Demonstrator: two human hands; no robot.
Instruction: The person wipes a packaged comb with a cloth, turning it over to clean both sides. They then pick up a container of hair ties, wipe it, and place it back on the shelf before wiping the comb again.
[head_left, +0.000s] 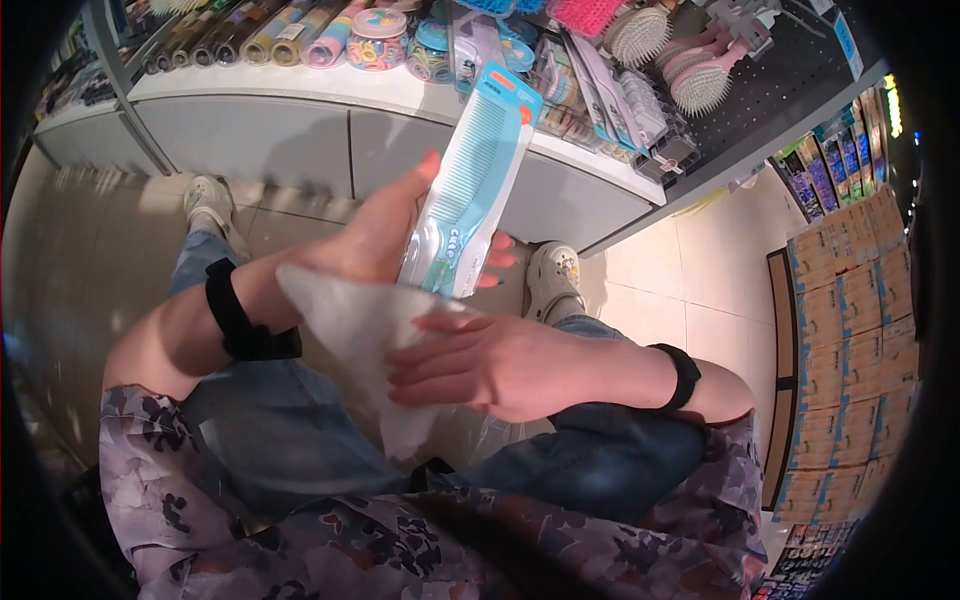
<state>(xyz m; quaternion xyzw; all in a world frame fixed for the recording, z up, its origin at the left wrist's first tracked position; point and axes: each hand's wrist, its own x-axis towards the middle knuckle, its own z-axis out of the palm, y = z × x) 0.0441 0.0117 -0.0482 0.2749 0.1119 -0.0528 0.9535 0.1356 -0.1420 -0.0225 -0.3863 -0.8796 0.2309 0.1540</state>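
Note:
A light-blue comb [462, 172] in a clear and blue pack stands tilted in front of me. My left hand [382, 232] is closed round its lower part, with the thumb along the left edge and fingertips showing past the right edge. My right hand [485, 365] presses its fingers on a thin white cloth [352, 318], right below the pack's bottom end. The cloth hangs down toward my lap and overlaps my left wrist in this view.
Ahead runs a white shelf [250, 82] with jars of hair ties [378, 45], rolled tubes [270, 40] and hairbrushes [700, 82]. Grey cabinet panels [260, 140] are beneath it. Stacked cardboard-coloured packs [845, 330] stand at the right. My shoes [553, 280] rest on the tiled floor.

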